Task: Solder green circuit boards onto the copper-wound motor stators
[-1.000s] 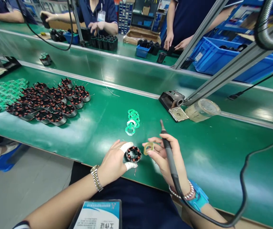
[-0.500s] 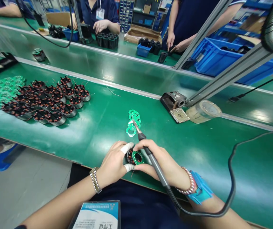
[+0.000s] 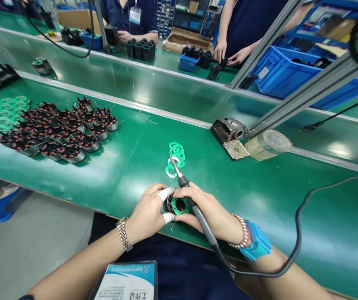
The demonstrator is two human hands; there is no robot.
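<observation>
Near the table's front edge, my left hand grips a motor stator between a taped thumb and finger. A green ring-shaped circuit board lies over the stator's top face. My right hand pinches this board at its right side with thumb and forefinger. The same hand also carries a soldering iron, its tip pointing away from me, over a small pile of green ring boards. My right fingers cover part of the stator and board.
Many stators stand at the left beside a heap of green boards. A soldering iron stand and a clear plastic tub are at the right back. The iron's cable loops at right. Two co-workers handle black parts across the bench.
My right hand has shifted slightly left, bringing the green board further over the stator. The soldering iron moved with it, its tip slightly left. My left hand stays nearly still.
</observation>
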